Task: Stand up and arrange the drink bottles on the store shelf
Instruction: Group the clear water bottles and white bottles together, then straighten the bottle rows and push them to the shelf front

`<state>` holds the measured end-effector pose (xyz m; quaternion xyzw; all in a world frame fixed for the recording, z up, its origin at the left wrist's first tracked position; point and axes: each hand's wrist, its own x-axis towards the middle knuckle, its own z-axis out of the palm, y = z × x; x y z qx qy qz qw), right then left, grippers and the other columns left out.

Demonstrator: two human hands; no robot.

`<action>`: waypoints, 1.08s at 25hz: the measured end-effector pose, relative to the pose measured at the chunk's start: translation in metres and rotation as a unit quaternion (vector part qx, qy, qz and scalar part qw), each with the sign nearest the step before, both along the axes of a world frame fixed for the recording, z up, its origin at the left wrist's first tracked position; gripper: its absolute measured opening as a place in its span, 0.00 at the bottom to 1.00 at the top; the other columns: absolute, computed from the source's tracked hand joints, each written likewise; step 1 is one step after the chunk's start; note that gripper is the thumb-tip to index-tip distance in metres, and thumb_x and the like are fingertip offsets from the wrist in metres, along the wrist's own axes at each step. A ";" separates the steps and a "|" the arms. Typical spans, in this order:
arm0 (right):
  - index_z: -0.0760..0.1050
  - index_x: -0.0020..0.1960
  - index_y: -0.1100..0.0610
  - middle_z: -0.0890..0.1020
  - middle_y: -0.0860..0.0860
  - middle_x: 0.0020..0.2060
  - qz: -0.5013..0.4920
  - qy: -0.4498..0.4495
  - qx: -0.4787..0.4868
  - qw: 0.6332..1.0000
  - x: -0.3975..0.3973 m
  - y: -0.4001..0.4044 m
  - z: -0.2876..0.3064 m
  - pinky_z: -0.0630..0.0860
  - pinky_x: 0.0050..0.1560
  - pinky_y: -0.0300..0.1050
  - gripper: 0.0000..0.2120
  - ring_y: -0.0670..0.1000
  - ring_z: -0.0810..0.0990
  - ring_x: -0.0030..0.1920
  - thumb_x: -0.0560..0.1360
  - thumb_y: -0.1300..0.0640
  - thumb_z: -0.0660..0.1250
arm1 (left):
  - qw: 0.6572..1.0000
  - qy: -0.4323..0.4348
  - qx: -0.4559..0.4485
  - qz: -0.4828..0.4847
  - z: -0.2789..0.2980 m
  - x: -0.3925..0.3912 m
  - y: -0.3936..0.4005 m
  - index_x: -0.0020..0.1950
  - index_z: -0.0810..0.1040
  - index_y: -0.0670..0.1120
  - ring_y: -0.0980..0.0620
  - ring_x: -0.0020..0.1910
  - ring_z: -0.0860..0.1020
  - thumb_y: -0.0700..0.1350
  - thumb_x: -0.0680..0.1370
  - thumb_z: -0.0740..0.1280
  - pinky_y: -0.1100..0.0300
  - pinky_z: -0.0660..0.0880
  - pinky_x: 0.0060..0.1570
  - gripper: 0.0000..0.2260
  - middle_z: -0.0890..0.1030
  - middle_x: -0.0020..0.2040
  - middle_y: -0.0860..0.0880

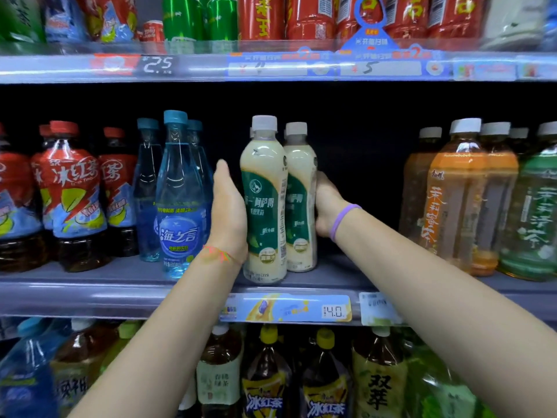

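Observation:
Two cream-coloured milk tea bottles with green labels and white caps stand upright side by side on the middle shelf (120, 285). My left hand (227, 212) wraps the left side of the front bottle (265, 200), fingers hidden behind it. My right hand (327, 206) grips the right side of the rear bottle (301, 194), fingers curled behind it. Both bottles rest on the shelf near its front edge.
Blue water bottles (177, 200) stand just left of my left hand, red iced tea bottles (75, 194) further left. Orange and green tea bottles (461, 194) stand at right, with a dark gap between them and my right hand. Cans fill the shelf above; larger bottles stand below.

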<state>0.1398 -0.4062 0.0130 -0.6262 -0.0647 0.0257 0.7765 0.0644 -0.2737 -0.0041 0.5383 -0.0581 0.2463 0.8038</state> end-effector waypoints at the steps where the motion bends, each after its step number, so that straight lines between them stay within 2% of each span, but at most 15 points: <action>1: 0.76 0.33 0.53 0.81 0.56 0.34 -0.012 0.000 0.019 1.000 -0.008 -0.002 -0.003 0.80 0.44 0.48 0.27 0.56 0.81 0.37 0.79 0.38 0.53 | 0.996 -0.060 0.052 0.051 -0.007 -0.007 0.000 0.74 0.70 0.51 0.54 0.67 0.75 0.72 0.76 0.57 0.54 0.69 0.70 0.34 0.76 0.70 0.52; 4: 0.74 0.31 0.52 0.80 0.52 0.28 -0.037 -0.033 0.015 0.999 -0.043 -0.008 -0.007 0.77 0.41 0.45 0.27 0.53 0.79 0.34 0.82 0.42 0.50 | 0.935 -0.162 0.269 0.163 -0.030 -0.021 -0.008 0.81 0.56 0.50 0.52 0.75 0.65 0.66 0.74 0.62 0.52 0.62 0.75 0.39 0.66 0.76 0.49; 6: 0.73 0.35 0.52 0.80 0.50 0.28 -0.068 -0.056 -0.016 0.996 -0.064 -0.011 -0.008 0.75 0.39 0.44 0.23 0.51 0.79 0.36 0.83 0.46 0.51 | 0.922 -0.137 0.322 0.165 -0.036 -0.022 -0.012 0.82 0.52 0.49 0.50 0.76 0.62 0.63 0.75 0.62 0.49 0.60 0.76 0.40 0.63 0.78 0.47; 9: 0.76 0.41 0.52 0.82 0.51 0.39 -0.113 -0.080 -0.083 0.987 -0.094 -0.009 -0.010 0.75 0.41 0.43 0.18 0.50 0.80 0.41 0.82 0.47 0.53 | 0.902 -0.098 0.354 0.226 -0.039 -0.029 -0.014 0.82 0.50 0.44 0.45 0.78 0.58 0.54 0.76 0.62 0.48 0.56 0.77 0.39 0.59 0.79 0.42; 11: 0.76 0.47 0.53 0.81 0.53 0.49 -0.193 -0.157 -0.187 0.950 -0.099 -0.016 -0.013 0.73 0.50 0.46 0.12 0.52 0.78 0.50 0.81 0.51 0.56 | 0.841 -0.186 0.397 0.318 -0.042 -0.044 -0.023 0.81 0.54 0.39 0.40 0.79 0.57 0.47 0.75 0.63 0.43 0.56 0.77 0.36 0.58 0.79 0.37; 12: 0.76 0.52 0.54 0.79 0.52 0.52 -0.256 -0.234 -0.237 0.907 -0.103 -0.022 -0.016 0.71 0.54 0.46 0.09 0.52 0.76 0.54 0.80 0.54 0.58 | 0.807 -0.253 0.408 0.343 -0.046 -0.053 -0.028 0.79 0.58 0.38 0.38 0.78 0.59 0.44 0.75 0.64 0.41 0.57 0.76 0.34 0.60 0.78 0.35; 14: 0.75 0.59 0.56 0.74 0.54 0.56 -0.411 -0.393 -0.318 0.759 -0.118 -0.045 -0.022 0.69 0.56 0.46 0.13 0.54 0.73 0.56 0.75 0.57 0.61 | 0.761 -0.362 0.417 0.339 -0.049 -0.064 -0.041 0.74 0.66 0.39 0.35 0.74 0.65 0.41 0.74 0.66 0.40 0.61 0.73 0.28 0.66 0.74 0.34; 16: 0.76 0.63 0.56 0.73 0.59 0.59 -0.541 -0.430 -0.381 0.614 -0.128 -0.076 -0.028 0.68 0.59 0.54 0.19 0.59 0.72 0.59 0.72 0.58 0.63 | 0.753 -0.382 0.428 0.322 -0.052 -0.068 -0.058 0.68 0.72 0.39 0.36 0.70 0.70 0.40 0.74 0.66 0.41 0.64 0.70 0.22 0.71 0.70 0.36; 17: 0.74 0.67 0.54 0.71 0.61 0.63 -0.576 -0.398 -0.395 0.595 -0.131 -0.094 -0.034 0.67 0.61 0.57 0.23 0.62 0.71 0.62 0.71 0.59 0.63 | 0.757 -0.379 0.435 0.307 -0.054 -0.071 -0.069 0.67 0.74 0.39 0.37 0.69 0.71 0.40 0.75 0.66 0.43 0.65 0.70 0.20 0.73 0.69 0.37; 18: 0.70 0.71 0.50 0.69 0.62 0.66 -0.580 -0.361 -0.399 0.612 -0.134 -0.108 -0.039 0.67 0.63 0.58 0.28 0.63 0.70 0.63 0.71 0.59 0.63 | 0.765 -0.373 0.438 0.289 -0.057 -0.071 -0.078 0.66 0.75 0.39 0.39 0.67 0.72 0.41 0.75 0.65 0.46 0.66 0.69 0.19 0.74 0.67 0.39; 20: 0.58 0.78 0.48 0.65 0.60 0.67 -0.518 -0.314 -0.391 0.693 -0.138 -0.129 -0.053 0.70 0.62 0.57 0.35 0.62 0.71 0.62 0.73 0.58 0.64 | 0.795 -0.351 0.435 0.234 -0.060 -0.068 -0.103 0.67 0.74 0.40 0.43 0.65 0.73 0.42 0.76 0.63 0.49 0.69 0.67 0.19 0.74 0.65 0.41; 22: 0.49 0.80 0.54 0.66 0.59 0.66 -0.438 -0.310 -0.386 0.750 -0.142 -0.137 -0.069 0.72 0.59 0.53 0.38 0.60 0.72 0.60 0.76 0.58 0.64 | 0.861 -0.268 0.405 0.154 -0.053 -0.065 -0.132 0.70 0.70 0.43 0.48 0.62 0.73 0.45 0.78 0.63 0.49 0.72 0.63 0.21 0.73 0.64 0.46; 24: 0.54 0.79 0.57 0.69 0.56 0.66 -0.383 -0.335 -0.381 0.772 -0.144 -0.155 -0.071 0.73 0.54 0.49 0.31 0.56 0.73 0.61 0.78 0.57 0.61 | 0.922 -0.139 0.355 0.067 -0.039 -0.061 -0.164 0.75 0.65 0.49 0.53 0.60 0.74 0.50 0.81 0.64 0.54 0.73 0.60 0.23 0.73 0.65 0.50; 25: 0.61 0.76 0.57 0.72 0.54 0.64 -0.367 -0.352 -0.369 0.778 -0.144 -0.169 -0.066 0.71 0.51 0.47 0.26 0.55 0.74 0.60 0.79 0.58 0.60 | 0.935 -0.093 0.341 0.040 -0.034 -0.057 -0.179 0.76 0.63 0.50 0.54 0.60 0.75 0.53 0.81 0.65 0.56 0.73 0.58 0.26 0.73 0.66 0.51; 27: 0.70 0.69 0.58 0.75 0.54 0.59 -0.385 -0.404 -0.376 0.740 -0.142 -0.199 -0.060 0.71 0.49 0.46 0.19 0.54 0.75 0.58 0.78 0.59 0.60 | 0.932 -0.075 0.349 0.058 -0.035 -0.046 -0.202 0.75 0.61 0.51 0.53 0.60 0.76 0.55 0.77 0.70 0.59 0.73 0.54 0.31 0.75 0.65 0.51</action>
